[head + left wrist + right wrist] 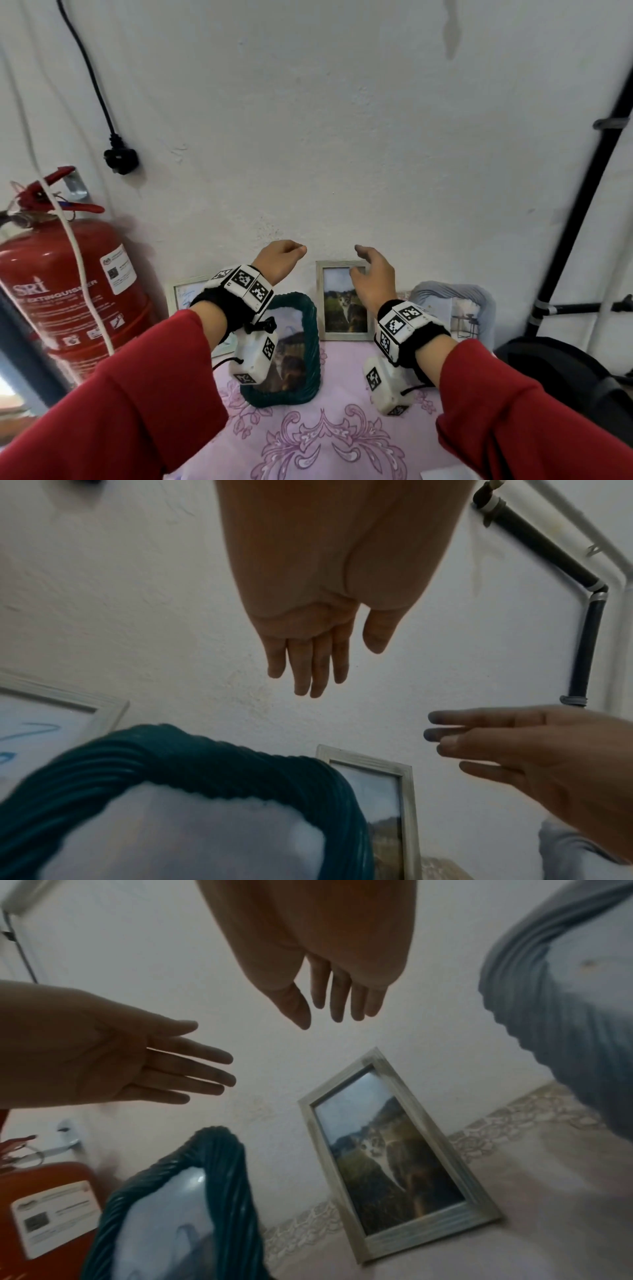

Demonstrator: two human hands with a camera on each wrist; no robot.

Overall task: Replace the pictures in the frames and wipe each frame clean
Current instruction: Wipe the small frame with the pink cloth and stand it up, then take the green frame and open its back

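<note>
A: How far along does it look?

B: Barely begun, by the look of it. Four frames stand at the wall on the pink patterned desk [329, 442], all with pictures in them, and no cloth shows anywhere. So swapping and wiping both seem left to do.

A: And the hands?

B: Both are raised in the middle of the head view, holding nothing. The left hand [279, 258] has its fingers straight and released in its wrist view. The right hand [371, 277] is spread the same way, in front of the upper right corner of the pale wooden frame [346, 301] with the cat picture; whether it touches the frame cannot be told.

A: Where are the others?

B: The dark green frame [291, 346] stands nearer, lower centre, under the left wrist. A white frame [183, 296] sits at centre left, a grey-blue frame [455, 308] at centre right.

A: Room to move?

B: Tight at the sides: a red fire extinguisher [68, 287] crowds the left, a black stand [582, 205] the right. The open desk lies along the bottom of the picture, the likely spot to lay a frame down.
</note>
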